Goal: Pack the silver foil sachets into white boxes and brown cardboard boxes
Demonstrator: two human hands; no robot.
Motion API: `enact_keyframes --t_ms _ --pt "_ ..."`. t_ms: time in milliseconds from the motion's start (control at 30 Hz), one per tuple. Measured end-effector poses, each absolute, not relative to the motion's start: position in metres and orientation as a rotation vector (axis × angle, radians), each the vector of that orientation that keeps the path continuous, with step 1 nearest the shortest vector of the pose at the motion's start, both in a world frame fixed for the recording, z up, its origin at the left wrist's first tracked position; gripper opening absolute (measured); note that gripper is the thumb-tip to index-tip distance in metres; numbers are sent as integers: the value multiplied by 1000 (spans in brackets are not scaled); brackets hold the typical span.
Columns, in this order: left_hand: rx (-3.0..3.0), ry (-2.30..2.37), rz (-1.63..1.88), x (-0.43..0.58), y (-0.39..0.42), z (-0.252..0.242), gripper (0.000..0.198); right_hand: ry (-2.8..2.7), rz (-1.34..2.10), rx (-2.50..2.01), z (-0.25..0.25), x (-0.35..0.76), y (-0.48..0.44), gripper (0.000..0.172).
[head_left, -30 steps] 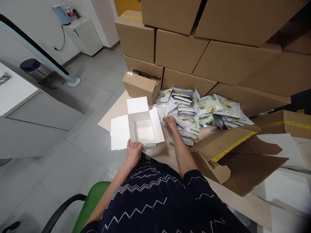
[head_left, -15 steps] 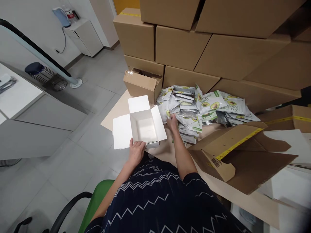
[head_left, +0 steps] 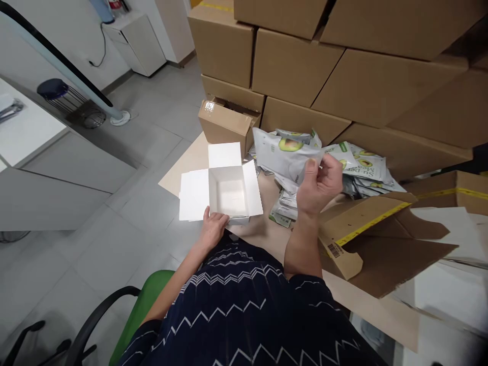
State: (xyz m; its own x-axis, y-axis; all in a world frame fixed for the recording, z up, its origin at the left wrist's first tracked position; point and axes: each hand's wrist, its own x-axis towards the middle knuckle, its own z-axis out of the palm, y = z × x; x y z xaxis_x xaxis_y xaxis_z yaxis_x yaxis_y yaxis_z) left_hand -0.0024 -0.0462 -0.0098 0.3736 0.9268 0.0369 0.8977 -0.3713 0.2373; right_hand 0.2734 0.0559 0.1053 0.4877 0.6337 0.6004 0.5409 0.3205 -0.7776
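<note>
A white cardboard box stands on the table with its flaps spread and its bare inside showing. My left hand holds the near edge of this box, the thumb by the left flap and the fingers along the rim. Raised above the pile, my right hand pinches one end of a white pouch printed with an avocado. The pouch tilts up to the left, to the right of the box. Beneath and behind it lie several similar pouches, partly hidden by the held one and by my hand.
Stacked brown cartons form a wall behind the table. A smaller opened carton stands behind the white box. At the right lies an open brown carton with yellow tape. A green chair is at my left.
My right hand has lifted a pouch from the pile and moved right and up with it. My left hand remains at the white box's near edge. The view has shifted slightly.
</note>
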Motion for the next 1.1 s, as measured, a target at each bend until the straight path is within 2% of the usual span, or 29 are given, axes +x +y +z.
enact_keyframes --t_ms 167,400,500,667,767,933,1100 --pt "2434 1644 259 -1 -46 -8 23 -1448 304 -1173 122 228 45 29" --pt "2415 1645 274 -1 -46 -8 21 -2357 480 -1372 104 175 49 30" --pt "2427 1642 280 0 -46 -8 21 -2655 601 -1324 82 160 64 28" --pt "2440 1675 264 2 -46 -7 20 -2839 996 -1206 28 142 86 27" --pt "2433 1687 248 2 -45 -6 20 -2925 1140 -1196 12 141 84 28" --pt "2431 1661 255 2 -46 -7 21 -3028 1213 -1376 22 145 73 32" --pt "2418 1673 271 3 -45 -8 20 -3149 1224 -1276 32 140 71 33"
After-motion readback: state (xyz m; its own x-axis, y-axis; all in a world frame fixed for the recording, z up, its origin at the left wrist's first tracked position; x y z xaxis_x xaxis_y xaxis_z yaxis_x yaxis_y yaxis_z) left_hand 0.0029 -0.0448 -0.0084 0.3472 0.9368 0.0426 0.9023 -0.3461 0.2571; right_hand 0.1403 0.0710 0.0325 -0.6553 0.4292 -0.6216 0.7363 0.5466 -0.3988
